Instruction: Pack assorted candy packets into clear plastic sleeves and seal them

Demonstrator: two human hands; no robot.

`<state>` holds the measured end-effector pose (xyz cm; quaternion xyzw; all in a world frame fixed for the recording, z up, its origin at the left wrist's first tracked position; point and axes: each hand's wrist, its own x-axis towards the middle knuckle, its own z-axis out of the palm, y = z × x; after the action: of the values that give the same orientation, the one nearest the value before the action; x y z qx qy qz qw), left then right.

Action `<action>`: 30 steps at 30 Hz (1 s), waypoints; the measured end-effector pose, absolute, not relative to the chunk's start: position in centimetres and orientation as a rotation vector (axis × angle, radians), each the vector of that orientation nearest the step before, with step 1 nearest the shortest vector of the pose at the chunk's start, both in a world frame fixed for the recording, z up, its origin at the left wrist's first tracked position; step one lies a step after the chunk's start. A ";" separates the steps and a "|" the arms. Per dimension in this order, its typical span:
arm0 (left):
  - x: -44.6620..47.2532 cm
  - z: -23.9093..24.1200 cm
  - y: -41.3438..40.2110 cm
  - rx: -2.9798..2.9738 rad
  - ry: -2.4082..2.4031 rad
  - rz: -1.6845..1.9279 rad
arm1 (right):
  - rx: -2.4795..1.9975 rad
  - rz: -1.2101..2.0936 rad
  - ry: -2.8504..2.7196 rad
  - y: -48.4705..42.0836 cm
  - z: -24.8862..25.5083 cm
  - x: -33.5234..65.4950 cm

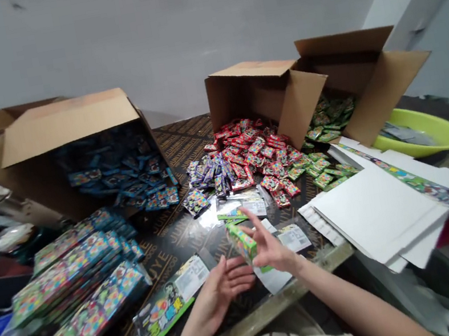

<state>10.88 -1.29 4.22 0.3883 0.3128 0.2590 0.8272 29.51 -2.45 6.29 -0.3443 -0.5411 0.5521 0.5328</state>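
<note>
My right hand grips a small stack of green packets just above the dark table. My left hand is beside it, palm up with fingers stretched toward the stack, holding nothing. A flat green printed bag lies left of my left hand. More flat bags and white cards lie under and behind my hands. Farther back sit piles of purple packets, red packets and green packets.
A tipped cardboard box spills blue packets at the left. Two open boxes stand behind the red and green piles. Filled display bags are stacked front left. White cardboard sheets and a green basin are right.
</note>
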 end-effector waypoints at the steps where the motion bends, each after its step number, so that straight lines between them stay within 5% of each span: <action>1: 11.4 4.5 -1.6 0.677 0.581 0.544 | -0.769 1.442 -1.290 -2.8 6.1 28.3; 5: 11.4 4.7 -1.8 0.523 0.620 0.697 | -0.777 1.590 -1.343 -3.1 5.5 27.2; 11: 11.1 3.8 -1.7 0.442 0.915 1.025 | -1.179 0.829 -1.344 -2.5 4.4 26.2; 20: 9.7 2.8 -2.5 0.790 0.881 0.798 | -1.167 1.140 -1.691 -1.5 5.2 26.3; 30: 8.8 2.6 -2.3 0.717 0.821 0.834 | -1.191 0.511 -2.010 -2.7 4.6 25.2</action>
<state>8.83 -2.30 2.60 0.3309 0.3791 0.3849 0.7737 25.16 -2.75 4.65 -0.4634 -0.7819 0.1987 0.3665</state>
